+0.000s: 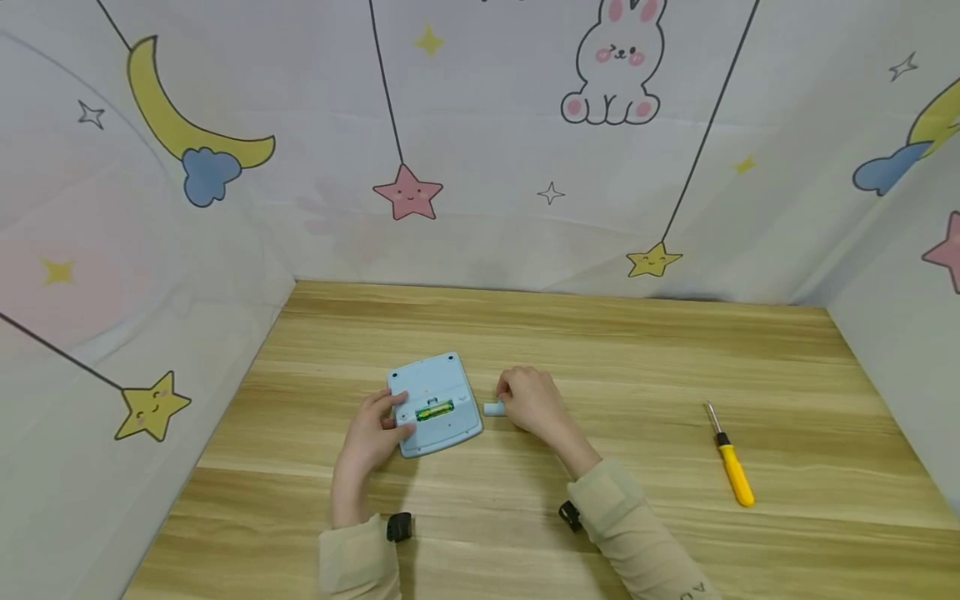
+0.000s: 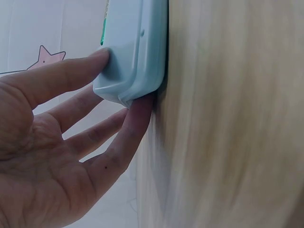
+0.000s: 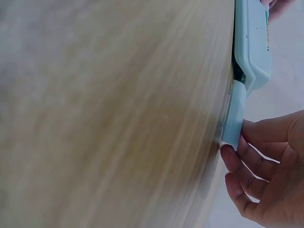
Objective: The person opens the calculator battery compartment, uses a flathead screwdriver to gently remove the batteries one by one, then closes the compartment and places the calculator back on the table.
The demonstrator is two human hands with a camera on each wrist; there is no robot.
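A light-blue calculator (image 1: 432,383) lies face down on the table, its battery slot uncovered and a green-and-gold battery (image 1: 435,411) inside. My left hand (image 1: 372,431) grips its left edge. In the left wrist view the thumb (image 2: 88,66) presses the back while a finger (image 2: 138,121) reaches under the edge. To the right, my right hand (image 1: 534,403) pinches a small light-blue battery cover (image 3: 233,114) between thumb and fingers. That cover lies low at the tabletop, beside the calculator's right edge.
A screwdriver (image 1: 729,458) with a yellow handle lies on the wooden table (image 1: 637,350) at the right, its tip pointing away. A white printed cloth (image 1: 495,150) with stars, moons and a rabbit surrounds the back and sides.
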